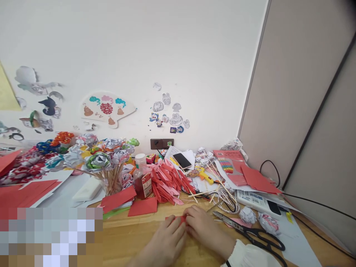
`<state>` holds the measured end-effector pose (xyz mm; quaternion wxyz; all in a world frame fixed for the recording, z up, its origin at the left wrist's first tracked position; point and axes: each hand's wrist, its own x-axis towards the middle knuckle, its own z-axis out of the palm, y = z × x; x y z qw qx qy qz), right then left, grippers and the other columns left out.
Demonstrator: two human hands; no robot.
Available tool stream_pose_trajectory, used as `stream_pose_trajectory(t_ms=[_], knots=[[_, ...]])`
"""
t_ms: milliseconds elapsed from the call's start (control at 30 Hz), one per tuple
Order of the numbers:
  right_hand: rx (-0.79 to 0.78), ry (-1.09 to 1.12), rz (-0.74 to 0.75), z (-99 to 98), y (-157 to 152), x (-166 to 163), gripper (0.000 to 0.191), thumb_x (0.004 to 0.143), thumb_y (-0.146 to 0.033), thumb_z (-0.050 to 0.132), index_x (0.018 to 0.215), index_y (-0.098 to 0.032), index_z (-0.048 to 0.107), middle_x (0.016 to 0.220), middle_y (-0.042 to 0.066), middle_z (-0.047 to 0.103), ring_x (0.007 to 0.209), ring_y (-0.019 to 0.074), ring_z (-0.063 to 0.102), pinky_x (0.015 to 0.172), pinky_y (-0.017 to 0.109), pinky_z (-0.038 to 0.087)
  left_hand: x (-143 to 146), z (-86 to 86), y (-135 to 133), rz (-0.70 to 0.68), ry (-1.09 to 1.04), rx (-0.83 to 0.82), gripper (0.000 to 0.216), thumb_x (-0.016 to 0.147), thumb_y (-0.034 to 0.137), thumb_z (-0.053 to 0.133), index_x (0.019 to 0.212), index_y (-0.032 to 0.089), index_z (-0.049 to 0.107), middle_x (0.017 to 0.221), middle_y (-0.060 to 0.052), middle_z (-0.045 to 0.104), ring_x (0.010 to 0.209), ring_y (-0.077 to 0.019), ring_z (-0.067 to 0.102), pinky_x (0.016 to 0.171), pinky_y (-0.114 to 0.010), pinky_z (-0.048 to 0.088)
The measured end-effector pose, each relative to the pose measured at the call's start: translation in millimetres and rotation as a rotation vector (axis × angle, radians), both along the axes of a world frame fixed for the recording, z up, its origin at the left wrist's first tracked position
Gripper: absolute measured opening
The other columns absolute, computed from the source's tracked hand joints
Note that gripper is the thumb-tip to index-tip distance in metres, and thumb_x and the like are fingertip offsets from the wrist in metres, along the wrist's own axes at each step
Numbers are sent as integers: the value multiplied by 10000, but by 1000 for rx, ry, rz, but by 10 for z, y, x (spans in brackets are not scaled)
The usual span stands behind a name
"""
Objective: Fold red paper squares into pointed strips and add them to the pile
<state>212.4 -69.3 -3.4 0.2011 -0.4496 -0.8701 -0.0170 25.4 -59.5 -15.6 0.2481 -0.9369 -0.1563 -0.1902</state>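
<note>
My left hand (168, 237) and my right hand (207, 230) are close together on the wooden table, fingers bent and pressed onto a small piece of red paper (182, 218). Most of the paper is hidden under my fingers. Just beyond them lie red paper sheets (143, 206) and a heap of folded red and pink paper strips (169, 180). Black-handled scissors (247, 231) rest to the right of my right hand, with a piece of pink paper beneath the blades.
A bottle of dark red liquid (142, 181) stands beside a cup of wooden sticks (111, 180). Farther back are paper flowers (98, 161), a phone (182, 161) and a yellow glue gun (205, 175). Pearl strings (228, 202) and crumpled paper (247, 214) lie to the right.
</note>
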Motion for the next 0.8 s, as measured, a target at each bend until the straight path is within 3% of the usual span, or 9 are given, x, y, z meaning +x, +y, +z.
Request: stream_pose_trajectory(t_ms=[133,233,333,600,800], knots=[[-94,54,-22,77,18,-12,40,818,-172,603,832,-159,639,957,48,633,902,179,539,806,275,425,44,-176,-1,50,38,-28,153,878,183,506,972,123,610,885,-86,665,859,-225,575,799,-389,400],[-140,118,-75,91,36,-3,35,811,-171,605,789,-167,632,878,32,635,860,173,544,785,272,421,51,-234,-24,136,63,-31,236,892,206,477,1058,109,614,1022,-132,669,1014,-266,557,866,-416,378],[-169,204,-74,86,74,16,47,811,-173,596,773,-177,621,853,21,628,836,163,547,768,261,415,36,-235,-45,188,89,-33,307,899,193,437,1157,108,579,1159,-144,628,1110,-282,525,895,-417,374],[-224,337,-132,26,187,17,135,752,-57,553,688,-167,597,801,19,617,778,152,556,698,237,394,42,-261,-24,327,59,-139,356,859,166,450,1194,142,566,1218,-125,599,1117,-285,544,888,-409,411],[-195,313,-211,-32,225,1,138,747,-76,539,672,-165,613,783,26,616,762,159,551,689,244,382,86,-125,-94,450,28,-311,416,836,182,461,1247,150,517,1274,-133,553,1165,-306,496,944,-456,390]])
